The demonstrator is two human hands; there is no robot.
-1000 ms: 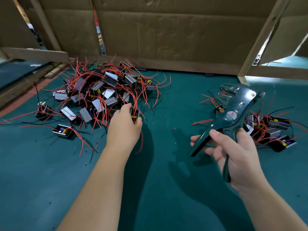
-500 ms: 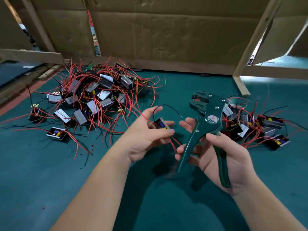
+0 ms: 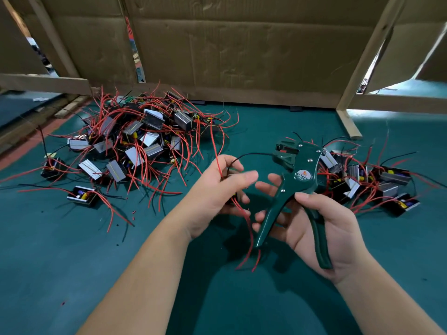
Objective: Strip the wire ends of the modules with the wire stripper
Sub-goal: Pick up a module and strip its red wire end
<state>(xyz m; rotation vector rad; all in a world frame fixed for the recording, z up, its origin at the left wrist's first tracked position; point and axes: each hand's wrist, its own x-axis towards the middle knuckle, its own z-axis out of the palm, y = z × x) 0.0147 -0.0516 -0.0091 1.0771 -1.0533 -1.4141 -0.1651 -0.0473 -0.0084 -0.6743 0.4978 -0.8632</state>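
- A teal mat [image 3: 72, 274] covers the work surface from the near edge to the back wall.
- A creased brown cardboard sheet [image 3: 242, 56] stands upright along the back of the mat.
- A second cardboard panel [image 3: 411, 44] leans at the right, with bright light showing below it.
- A slanted wooden post [image 3: 370, 52] crosses in front of the cardboard at the right, and its foot rests on the mat.
- A horizontal wooden rail [image 3: 43, 83] runs along the left, with another slanted post [image 3: 54, 37] above it.
- A reddish strip [image 3: 24, 151] borders the mat at the far left.
- Small red and black specks [image 3: 133, 212] lie scattered on the mat.
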